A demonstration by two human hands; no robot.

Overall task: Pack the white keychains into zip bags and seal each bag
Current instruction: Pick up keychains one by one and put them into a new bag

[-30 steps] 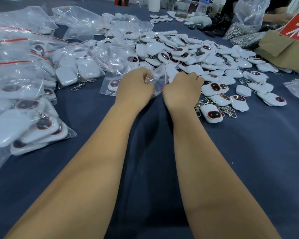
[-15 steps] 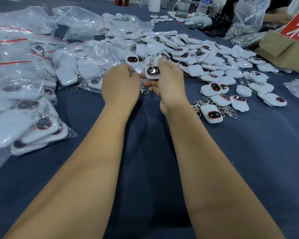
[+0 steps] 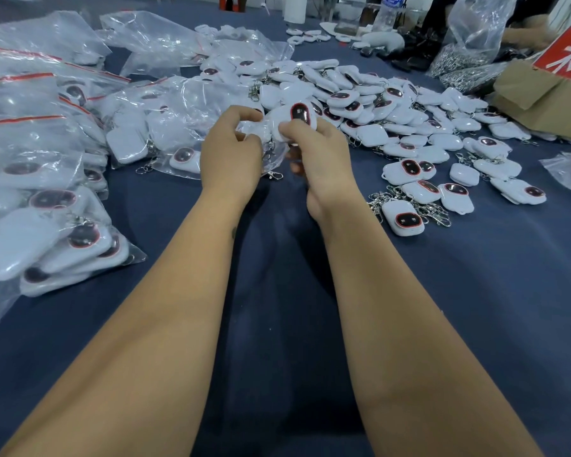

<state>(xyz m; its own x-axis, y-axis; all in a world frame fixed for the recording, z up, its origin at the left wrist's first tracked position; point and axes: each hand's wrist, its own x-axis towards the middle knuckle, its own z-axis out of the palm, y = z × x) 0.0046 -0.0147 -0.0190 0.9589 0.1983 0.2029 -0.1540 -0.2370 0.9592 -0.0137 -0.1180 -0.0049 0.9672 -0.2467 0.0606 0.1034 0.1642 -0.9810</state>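
Keychains [image 3: 370, 107] white w/ dark oval windows, red-rimmed; zip bags [image 3: 30, 94] clear w/ red seal strips; tablecloth [image 3: 475, 291] navy; sign [image 3: 566, 57] red w/ white characters.

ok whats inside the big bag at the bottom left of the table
The big bag holds several white keychains stacked together, some showing dark red-rimmed ovals, plus a bit of metal clasp. How many lie underneath is hidden by the top ones.
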